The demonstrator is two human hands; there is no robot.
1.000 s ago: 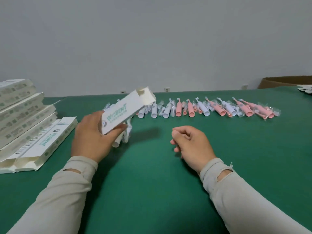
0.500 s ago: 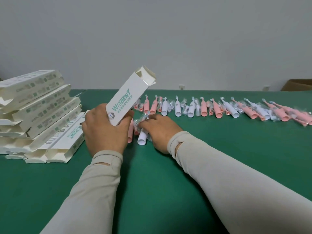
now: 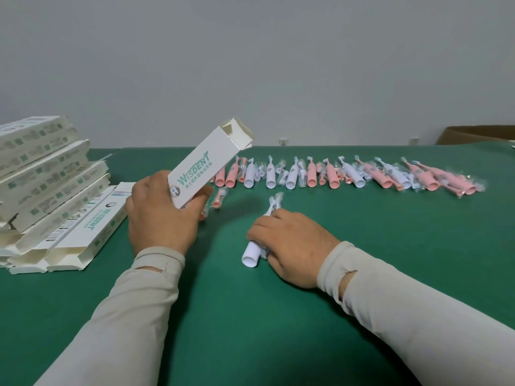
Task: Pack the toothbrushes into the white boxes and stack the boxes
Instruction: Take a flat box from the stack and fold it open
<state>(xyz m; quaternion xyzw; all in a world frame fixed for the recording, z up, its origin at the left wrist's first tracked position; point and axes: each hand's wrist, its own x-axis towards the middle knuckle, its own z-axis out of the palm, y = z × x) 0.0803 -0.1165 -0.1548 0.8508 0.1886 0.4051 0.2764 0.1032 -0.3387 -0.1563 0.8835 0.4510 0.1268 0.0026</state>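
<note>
My left hand (image 3: 160,215) grips the lower end of a white Wisdent box (image 3: 206,165), tilted up to the right with its top flaps open. My right hand (image 3: 292,246) holds a white toothbrush (image 3: 252,253) low over the green table (image 3: 362,260); the brush head pokes out past my fingers. A row of pink and white toothbrushes (image 3: 334,176) in clear wrappers lies across the back of the table. One pink toothbrush (image 3: 216,200) lies partly hidden behind my left hand.
A leaning stack of white boxes (image 3: 47,176) fills the left edge, with open-ended boxes (image 3: 83,232) at its foot. A brown cardboard box (image 3: 479,135) sits at the far right. A grey wall stands behind the table.
My right hand has pulled the white toothbrush away from the spot beside the box, toward me and to the right. The left hand keeps the box raised.
</note>
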